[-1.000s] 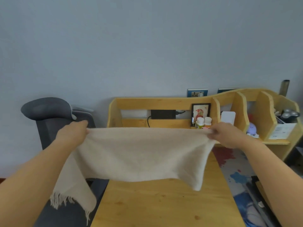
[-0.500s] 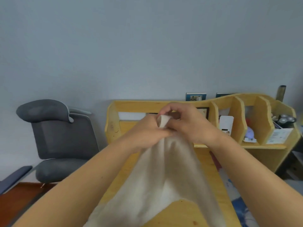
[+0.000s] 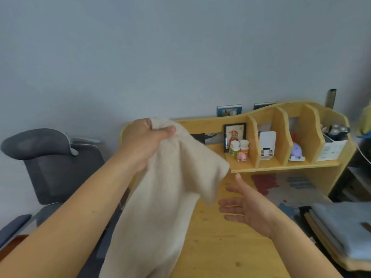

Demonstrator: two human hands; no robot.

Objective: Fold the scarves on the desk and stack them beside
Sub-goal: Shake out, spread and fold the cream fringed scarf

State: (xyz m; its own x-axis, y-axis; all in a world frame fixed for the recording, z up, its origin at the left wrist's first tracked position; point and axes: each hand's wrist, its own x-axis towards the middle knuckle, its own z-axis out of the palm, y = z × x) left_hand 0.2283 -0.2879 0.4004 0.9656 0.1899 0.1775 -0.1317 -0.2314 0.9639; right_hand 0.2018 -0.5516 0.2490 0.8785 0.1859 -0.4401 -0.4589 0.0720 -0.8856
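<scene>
One cream scarf (image 3: 164, 197) hangs doubled from the left hand (image 3: 144, 143), which grips its upper fold with fingers and thumb curled round the cloth, raised above the wooden counter (image 3: 220, 247). The scarf's length drops toward the lower frame edge over the counter's left portion; a shorter flap falls to the right, ending just above the right hand (image 3: 247, 207). The right hand is held palm up over the counter, fingers straight and spread, holding nothing and apart from the cloth. The hands are well apart.

At the counter's rear stands a wooden shelf unit (image 3: 281, 137) with upright dividers. Its compartments hold a framed picture (image 3: 234, 135), two small bottles (image 3: 239, 147), and a pink pig figure (image 3: 242, 156). A grey office chair (image 3: 50, 157) stands to the left. Folded blue cloth (image 3: 345, 227) lies at the right edge.
</scene>
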